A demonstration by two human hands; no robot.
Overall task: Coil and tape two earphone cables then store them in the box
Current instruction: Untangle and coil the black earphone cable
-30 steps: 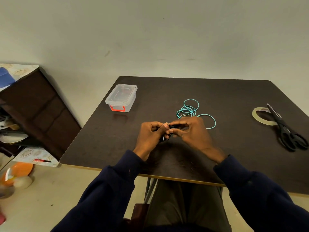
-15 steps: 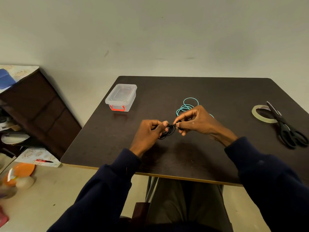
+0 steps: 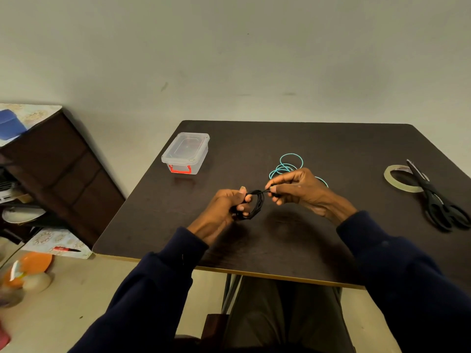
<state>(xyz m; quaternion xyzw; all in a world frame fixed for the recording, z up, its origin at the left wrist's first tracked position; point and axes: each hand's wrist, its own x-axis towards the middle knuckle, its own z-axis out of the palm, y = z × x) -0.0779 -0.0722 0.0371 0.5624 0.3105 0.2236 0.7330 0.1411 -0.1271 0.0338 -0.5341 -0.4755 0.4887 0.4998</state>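
Right hand (image 3: 300, 189) shifted right, fingers pinching loose end of black earphone cable (image 3: 257, 203); left hand (image 3: 224, 210) clenches its coil, frame centre, above table (image 3: 305, 138). Coiling step; next needs tape roll (image 3: 405, 189), far right.

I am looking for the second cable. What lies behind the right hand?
Loose loops of the turquoise cable lie on the table behind the right hand, which pinches the black cable. The hand hides part of them.

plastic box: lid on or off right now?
On. The clear lid sits flush atop the box, red latch folded down at its front.
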